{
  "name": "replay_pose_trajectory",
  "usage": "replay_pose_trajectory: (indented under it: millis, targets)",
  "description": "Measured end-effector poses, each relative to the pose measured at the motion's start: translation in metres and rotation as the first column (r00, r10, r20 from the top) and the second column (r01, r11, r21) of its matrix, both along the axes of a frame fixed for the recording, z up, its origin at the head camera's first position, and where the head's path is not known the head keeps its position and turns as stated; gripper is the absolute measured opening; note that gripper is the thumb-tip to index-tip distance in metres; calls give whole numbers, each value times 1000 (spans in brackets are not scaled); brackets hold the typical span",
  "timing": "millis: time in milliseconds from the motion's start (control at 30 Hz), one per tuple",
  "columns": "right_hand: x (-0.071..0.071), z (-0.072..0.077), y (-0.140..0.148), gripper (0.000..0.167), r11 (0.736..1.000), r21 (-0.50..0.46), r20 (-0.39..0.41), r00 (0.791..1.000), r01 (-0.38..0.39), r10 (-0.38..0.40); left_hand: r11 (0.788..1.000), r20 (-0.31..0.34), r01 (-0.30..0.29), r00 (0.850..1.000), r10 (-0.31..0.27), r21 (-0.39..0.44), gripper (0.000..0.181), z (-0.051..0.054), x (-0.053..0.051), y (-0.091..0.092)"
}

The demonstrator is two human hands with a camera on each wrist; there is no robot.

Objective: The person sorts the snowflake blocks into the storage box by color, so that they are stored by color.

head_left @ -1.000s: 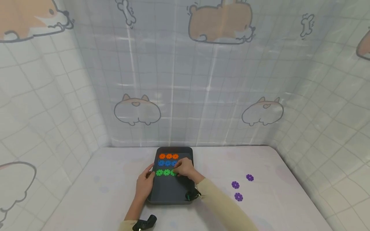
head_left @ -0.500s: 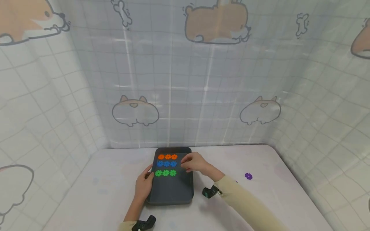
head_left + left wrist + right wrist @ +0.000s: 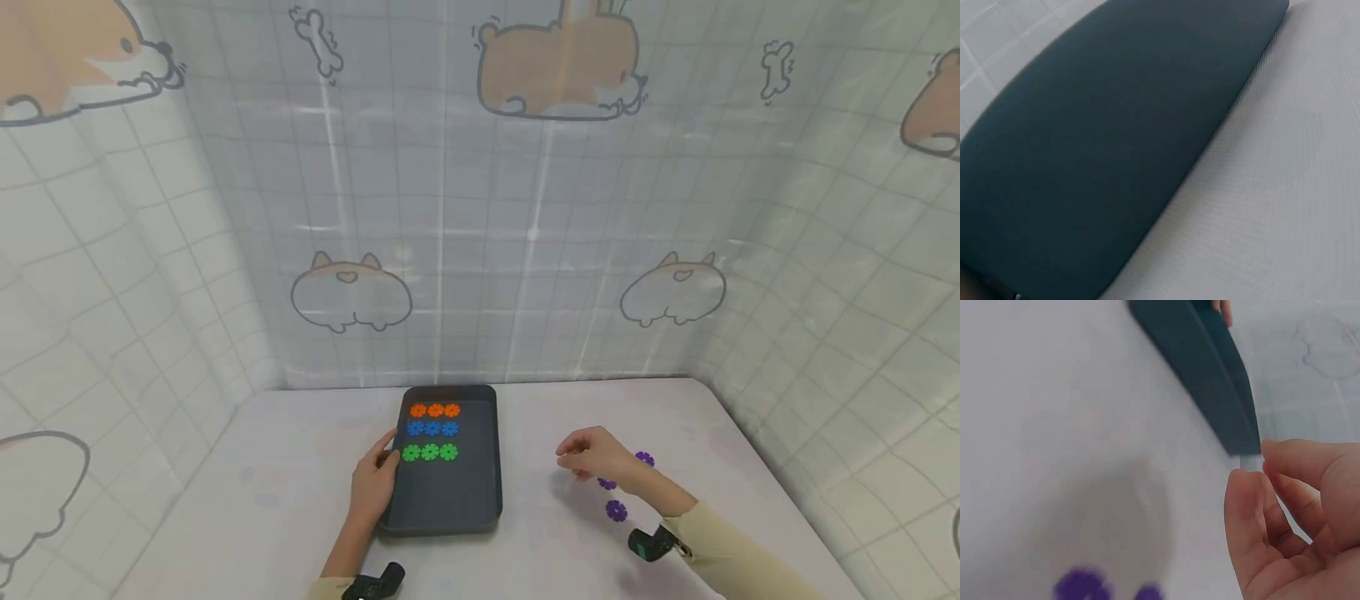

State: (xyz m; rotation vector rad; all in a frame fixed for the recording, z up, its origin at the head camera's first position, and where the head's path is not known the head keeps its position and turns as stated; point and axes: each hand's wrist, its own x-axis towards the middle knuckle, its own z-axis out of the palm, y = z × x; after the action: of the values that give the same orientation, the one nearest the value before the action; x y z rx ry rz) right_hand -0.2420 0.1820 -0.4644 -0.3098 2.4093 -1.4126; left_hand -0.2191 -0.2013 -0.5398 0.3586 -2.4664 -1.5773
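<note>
Well — nine flowers (image 3: 432, 428) in tray (image 3: 446, 500)

Pale, gridded sheeting (image 3: 840, 333) printed with cartoon dogs (image 3: 555, 79) and bones (image 3: 777, 70) enclosed the whitish surface (image 3: 255, 508) on three sides, its glossy back wall (image 3: 487, 200) catching streaks of light (image 3: 533, 233).

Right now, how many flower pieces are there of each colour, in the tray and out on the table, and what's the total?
Orange flowers, in the tray: 3
Blue flowers, in the tray: 3
Green flowers, in the tray: 3
Purple flowers, on the table, two partly hidden: 3
Total: 12
</note>
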Motion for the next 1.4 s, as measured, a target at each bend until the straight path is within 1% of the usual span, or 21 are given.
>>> replay_pose_trajectory:
  millis: [100, 200, 333, 433, 633, 767, 933, 1033, 1200, 1400]
  targets:
    - [10, -7, 22, 20, 999, -3, 18, 998, 53, -53, 1000, 9, 1, 1000, -1, 0, 43, -1, 0, 0]
    - [21, -11, 39, 20, 995, -2, 20, 994, 105, -105, 1000, 5, 0, 1000, -1, 2, 43, -2, 0, 0]
    - [32, -16, 55, 21, 987, 4, 0, 987, 160, -160, 1000, -4, -3, 1000, 3, 2, 42, -2, -2, 0]
    - [40, -22, 64, 22, 980, 7, 1, 980, 197, -197, 1000, 1, 1, 1000, -1, 1, 43, -3, -3, -1]
    - [56, -35, 72, 23, 964, -13, 14, 964, 265, -265, 1000, 7, 4, 1000, -4, -8, 43, -1, -3, -3]
    - [64, -40, 72, 21, 945, 21, -22, 946, 325, -325, 1000, 8, 5, 1000, -5, -6, 44, -1, -3, -3]
    - [69, -47, 70, 19, 915, 69, -51, 918, 397, -394, 1000, 3, 8, 1000, -8, -3, 43, -1, -2, -2]
    - [71, -49, 69, 21, 912, 81, -66, 915, 402, -398, 1000, -2, 8, 1000, -8, -5, 43, -1, -1, -1]
    - [73, -52, 68, 25, 916, 111, -110, 921, 386, -375, 1000, -5, 6, 1000, -6, -6, 43, 0, 0, 0]
    - [72, -56, 67, 27, 912, 134, -137, 919, 388, -370, 1000, -5, 5, 1000, -5, 1, 43, 1, 0, 0]
